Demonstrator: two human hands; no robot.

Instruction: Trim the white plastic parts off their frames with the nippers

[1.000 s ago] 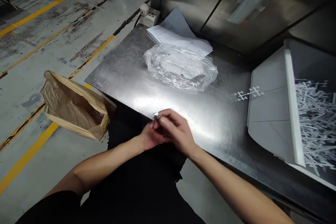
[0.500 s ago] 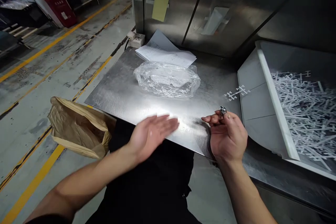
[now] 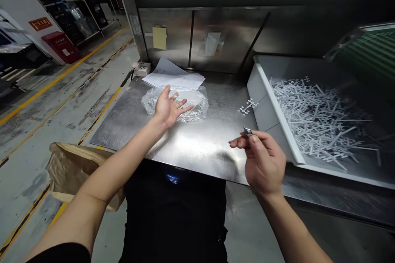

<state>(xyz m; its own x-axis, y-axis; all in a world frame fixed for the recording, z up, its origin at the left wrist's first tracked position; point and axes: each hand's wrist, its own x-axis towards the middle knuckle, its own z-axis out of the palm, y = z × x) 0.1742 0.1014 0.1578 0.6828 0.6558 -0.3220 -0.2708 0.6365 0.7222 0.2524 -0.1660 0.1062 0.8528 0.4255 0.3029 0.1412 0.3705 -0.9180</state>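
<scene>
Scene by descending size. Grey floor (image 3: 95,102) with yellow lines, along the left. Metal worktable (image 3: 203,148), across the middle, backed on the far side by an upright metal panel (image 3: 175,28). Pale bin (image 3: 257,86) on the right of the table, open toward the right and loaded with a tangled heap of thin white pieces (image 3: 317,125). Brown paper sack (image 3: 69,168) on the floor at the near left, mouth open, partly behind the left forearm. Clear plastic bag (image 3: 199,100) on the table, far and left of the middle, just on the near side of white paper sheets (image 3: 175,77). Left hand (image 3: 169,109) in front of the bag, palm up, fingers spread wide; contact with the bag impossible to tell. Right hand (image 3: 267,160) over the near edge, left of the bin's near corner, thumb and fingers drawn narrow. Loose white piece (image 3: 248,107) of branched form on the table, beside the bin's left wall. Small metal tool (image 3: 247,132) pinched at the right fingertips, well apart from the left hand.
</scene>
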